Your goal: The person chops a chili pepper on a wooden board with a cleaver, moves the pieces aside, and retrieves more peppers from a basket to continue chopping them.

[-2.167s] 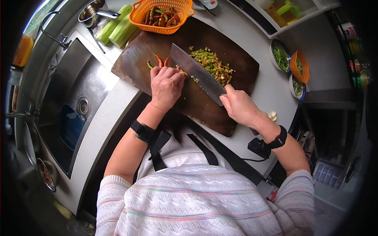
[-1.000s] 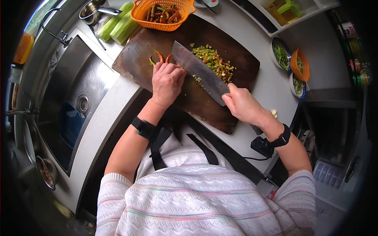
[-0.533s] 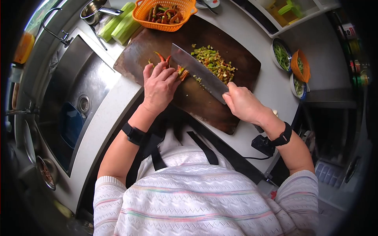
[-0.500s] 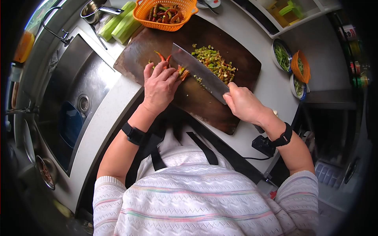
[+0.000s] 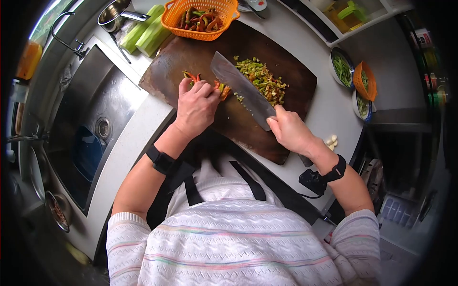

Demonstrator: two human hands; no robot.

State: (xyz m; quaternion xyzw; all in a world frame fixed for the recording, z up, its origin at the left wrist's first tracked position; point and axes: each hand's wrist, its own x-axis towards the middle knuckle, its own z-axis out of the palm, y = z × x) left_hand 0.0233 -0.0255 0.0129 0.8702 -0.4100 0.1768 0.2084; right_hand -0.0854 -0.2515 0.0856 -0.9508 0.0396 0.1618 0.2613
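Observation:
My right hand point(image 5: 291, 127) is wrapped round the handle of a cleaver point(image 5: 243, 88), its broad blade slanting up and left over the dark cutting board point(image 5: 286, 52). Under the curled fingers of my left hand point(image 5: 196, 105) lies a small bunch of red and green chili peppers point(image 5: 223, 88), partly hidden by the fingers. Their cut ends point toward the blade, a small gap away from it. On the blade's far side spreads a heap of chopped peppers point(image 5: 260, 78). A few small bits lie on the near side of the blade.
An orange basket point(image 5: 200, 34) of peppers stands behind the board, with pale green peeled gourds point(image 5: 151, 38) and a steel pan point(image 5: 114, 14) beside it. The sink point(image 5: 112, 90) is at left. Bowls of cut greens point(image 5: 341, 69) and garlic cloves point(image 5: 331, 142) sit at right.
My left hand has drawn its fingers in closer round the peppers. The cleaver and my right hand have shifted slightly, and garlic cloves now show beside my right wrist.

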